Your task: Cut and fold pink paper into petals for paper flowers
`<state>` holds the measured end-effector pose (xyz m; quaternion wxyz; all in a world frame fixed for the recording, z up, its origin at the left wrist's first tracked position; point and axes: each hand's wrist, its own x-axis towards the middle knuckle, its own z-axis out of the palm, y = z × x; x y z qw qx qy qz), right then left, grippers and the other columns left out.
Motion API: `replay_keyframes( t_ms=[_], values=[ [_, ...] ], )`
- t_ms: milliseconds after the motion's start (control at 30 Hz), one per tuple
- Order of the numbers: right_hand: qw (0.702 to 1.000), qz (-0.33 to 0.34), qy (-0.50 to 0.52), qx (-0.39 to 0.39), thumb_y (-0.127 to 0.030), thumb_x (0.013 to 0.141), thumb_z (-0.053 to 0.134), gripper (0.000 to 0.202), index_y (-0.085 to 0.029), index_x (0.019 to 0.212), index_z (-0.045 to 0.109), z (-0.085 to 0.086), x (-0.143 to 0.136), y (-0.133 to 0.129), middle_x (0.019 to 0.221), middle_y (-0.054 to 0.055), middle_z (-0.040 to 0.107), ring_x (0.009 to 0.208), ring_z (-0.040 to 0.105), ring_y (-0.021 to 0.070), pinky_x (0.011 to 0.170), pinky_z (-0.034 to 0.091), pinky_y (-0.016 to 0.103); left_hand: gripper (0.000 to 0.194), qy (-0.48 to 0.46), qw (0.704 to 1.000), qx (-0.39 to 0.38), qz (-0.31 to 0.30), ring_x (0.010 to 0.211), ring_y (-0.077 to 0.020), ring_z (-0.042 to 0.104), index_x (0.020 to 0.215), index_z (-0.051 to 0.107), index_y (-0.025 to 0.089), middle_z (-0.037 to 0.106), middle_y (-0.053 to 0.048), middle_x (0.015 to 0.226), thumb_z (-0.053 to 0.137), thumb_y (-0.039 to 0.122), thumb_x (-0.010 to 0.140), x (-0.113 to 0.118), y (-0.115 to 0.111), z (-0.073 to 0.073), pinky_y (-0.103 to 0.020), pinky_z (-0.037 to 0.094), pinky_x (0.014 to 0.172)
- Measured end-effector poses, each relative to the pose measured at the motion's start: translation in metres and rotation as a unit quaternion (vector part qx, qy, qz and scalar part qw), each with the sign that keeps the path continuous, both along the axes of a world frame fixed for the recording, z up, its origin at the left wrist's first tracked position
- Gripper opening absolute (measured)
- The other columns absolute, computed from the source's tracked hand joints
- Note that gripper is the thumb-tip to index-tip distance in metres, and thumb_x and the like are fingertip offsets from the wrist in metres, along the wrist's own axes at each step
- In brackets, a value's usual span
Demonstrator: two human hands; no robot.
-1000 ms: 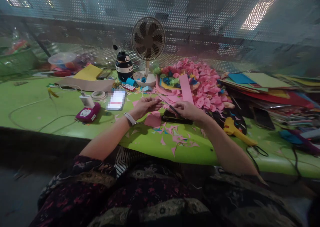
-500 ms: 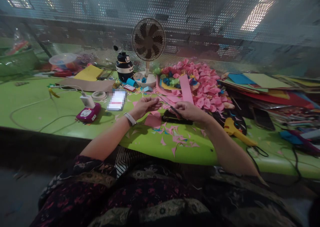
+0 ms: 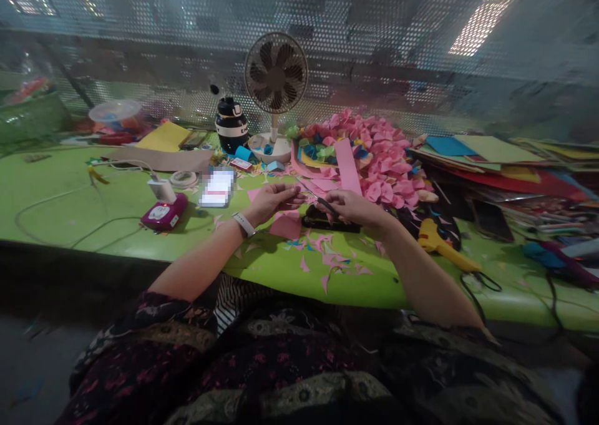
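My right hand [image 3: 352, 208] is closed around the dark handles of a pair of scissors [image 3: 328, 207], whose blades point left toward my other hand. My left hand [image 3: 275, 203], with a pale watch band on the wrist, has its thumb and fingers pinched together near the blade tips. What it holds is too small to make out. Below the hands, a pink paper piece [image 3: 286, 224] lies beside a black object [image 3: 327, 220] on the green table [image 3: 276, 269]. Small pink and blue paper scraps [image 3: 334, 259] are scattered in front. A pink paper strip [image 3: 347, 166] lies behind the right hand.
A heap of pink paper petals [image 3: 384, 156] lies behind the hands, near a fan [image 3: 276, 73] and a dark bottle [image 3: 231, 127]. Leftward are a phone [image 3: 217, 187] and a purple power adapter [image 3: 163, 213] with cables. A yellow glue gun [image 3: 444, 245] and stacked coloured sheets [image 3: 496, 151] lie right.
The view has shifted very slightly. Both hands stay in nearly the same place, with the scissors still in my right hand; only small finger movement shows.
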<state>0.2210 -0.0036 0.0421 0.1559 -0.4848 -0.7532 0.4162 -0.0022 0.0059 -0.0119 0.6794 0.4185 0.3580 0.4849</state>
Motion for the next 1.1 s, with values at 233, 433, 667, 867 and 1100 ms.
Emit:
replay_keyframes(
  t_ms=[233, 433, 667, 867, 1100],
  values=[
    [1.0, 0.011, 0.002, -0.001, -0.078, 0.074, 0.062, 0.061, -0.018, 0.081, 0.054, 0.002, 0.0, 0.0, 0.068, 0.003, 0.063, 0.051, 0.044, 0.0088, 0.048, 0.033, 0.025, 0.011, -0.011, 1.0, 0.011, 0.009, 0.076, -0.0117, 0.074, 0.094, 0.071, 0.012, 0.078, -0.009, 0.09, 0.071, 0.022, 0.088, 0.003, -0.002, 0.0, -0.021, 0.057, 0.073],
    [1.0, 0.006, -0.003, 0.005, -0.078, 0.076, 0.061, 0.06, -0.019, 0.081, 0.052, 0.004, -0.001, -0.003, 0.07, 0.002, 0.062, 0.057, 0.046, 0.0101, 0.052, 0.033, 0.025, 0.013, -0.013, 1.0, 0.016, 0.006, 0.077, -0.0119, 0.074, 0.095, 0.07, 0.012, 0.078, -0.009, 0.091, 0.071, 0.023, 0.088, 0.004, -0.002, -0.003, -0.023, 0.058, 0.076],
    [1.0, 0.005, 0.013, 0.023, -0.076, 0.077, 0.062, 0.057, -0.019, 0.078, 0.051, 0.005, -0.002, -0.007, 0.067, 0.001, 0.058, 0.06, 0.047, 0.011, 0.055, 0.032, 0.026, 0.01, -0.006, 1.0, 0.016, 0.01, 0.076, -0.0112, 0.074, 0.094, 0.071, 0.012, 0.078, -0.008, 0.091, 0.069, 0.021, 0.09, 0.005, -0.004, 0.0, -0.024, 0.057, 0.079],
    [1.0, -0.006, 0.013, 0.028, -0.073, 0.076, 0.065, 0.056, -0.019, 0.076, 0.052, 0.0, -0.001, -0.003, 0.064, 0.001, 0.058, 0.059, 0.047, 0.0114, 0.055, 0.032, 0.026, 0.01, -0.016, 1.0, 0.009, 0.009, 0.073, -0.0102, 0.073, 0.093, 0.071, 0.011, 0.077, -0.008, 0.087, 0.071, 0.02, 0.089, 0.004, -0.002, -0.001, -0.022, 0.057, 0.075],
    [0.999, -0.001, -0.017, 0.037, -0.07, 0.08, 0.064, 0.052, -0.019, 0.076, 0.054, -0.004, 0.002, 0.005, 0.064, 0.002, 0.059, 0.056, 0.047, 0.0114, 0.054, 0.031, 0.027, 0.008, -0.027, 1.0, 0.01, 0.009, 0.073, -0.0106, 0.073, 0.092, 0.071, 0.01, 0.077, -0.008, 0.084, 0.069, 0.017, 0.089, 0.002, -0.001, -0.002, -0.021, 0.057, 0.074]
  ],
)
